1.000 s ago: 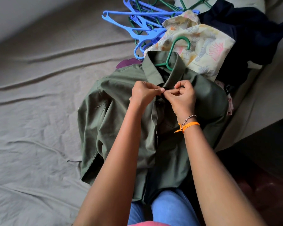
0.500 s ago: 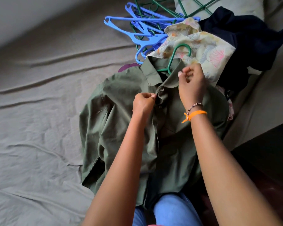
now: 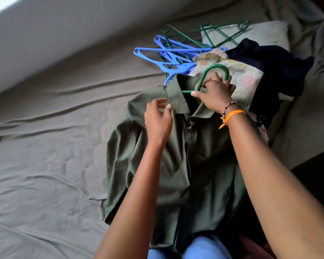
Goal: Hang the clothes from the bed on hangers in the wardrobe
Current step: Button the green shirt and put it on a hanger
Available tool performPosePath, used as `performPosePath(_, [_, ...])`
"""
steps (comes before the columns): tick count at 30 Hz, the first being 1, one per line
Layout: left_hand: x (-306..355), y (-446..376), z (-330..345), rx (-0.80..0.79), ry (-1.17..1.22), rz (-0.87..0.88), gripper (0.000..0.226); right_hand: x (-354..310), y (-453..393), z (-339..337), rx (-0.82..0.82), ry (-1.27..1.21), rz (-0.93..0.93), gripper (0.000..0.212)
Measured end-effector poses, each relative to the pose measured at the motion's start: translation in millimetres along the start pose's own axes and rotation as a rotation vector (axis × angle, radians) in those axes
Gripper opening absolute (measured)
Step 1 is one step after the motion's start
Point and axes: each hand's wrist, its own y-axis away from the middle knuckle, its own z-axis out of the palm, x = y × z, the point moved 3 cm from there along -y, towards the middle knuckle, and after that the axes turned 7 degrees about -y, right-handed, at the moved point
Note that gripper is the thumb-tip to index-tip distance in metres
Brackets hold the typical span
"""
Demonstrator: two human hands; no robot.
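Note:
An olive green shirt (image 3: 168,165) lies on the bed (image 3: 45,156) in front of me, collar away from me. A green hanger sits inside it, and its hook (image 3: 216,69) sticks out above the collar. My right hand (image 3: 213,94) grips the hanger at the base of the hook. My left hand (image 3: 158,120) hovers over the shirt's left shoulder by the collar, fingers relaxed and holding nothing.
Beyond the shirt lie a floral garment (image 3: 245,81), a dark navy garment (image 3: 269,71), several blue hangers (image 3: 168,57) and green hangers (image 3: 213,34). A pillow (image 3: 266,32) sits at the back right. The bed's edge runs along the right.
Both hands let go of the shirt front below the collar. My right hand moved up and took hold of the hanger's hook. My left hand opened and shifted left to the collar.

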Motion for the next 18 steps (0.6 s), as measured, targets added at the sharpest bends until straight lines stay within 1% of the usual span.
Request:
performPosePath(2, [23.9,0.8,-18.2,0.017,-0.118,0.093,0.037,-14.3,24.7,-25.2,0.028,-0.079,-0.063,0.01])
performPosePath(4, [46.7,6.0,-36.1,0.002,-0.249,0.179,0.05,-34.6,53.5,-55.8,0.074,-0.133,-0.126,0.014])
performPosePath(7, [74.3,29.0,-64.4,0.019,-0.362,0.306,0.056,-69.2,103.2,-101.8,0.185,-0.146,-0.227,0.008])
performPosePath(10, [96.5,64.1,-97.9,0.023,-0.308,0.397,0.049,-93.2,153.8,-136.1,0.291,-0.059,-0.272,0.015])
performPosePath(13, [116.8,102.6,-132.3,0.067,-0.205,0.61,0.041,-110.8,208.6,-167.3,0.406,-0.015,-0.29,0.023])
performPosePath(16, [135.2,141.0,-161.7,0.082,-0.086,0.811,0.034,-127.0,266.4,-192.0,0.501,0.029,-0.291,0.018])
performPosePath(18, [148.1,166.0,-175.7,0.089,-0.034,0.899,0.031,-131.9,303.1,-207.6,0.561,0.028,-0.276,0.017])
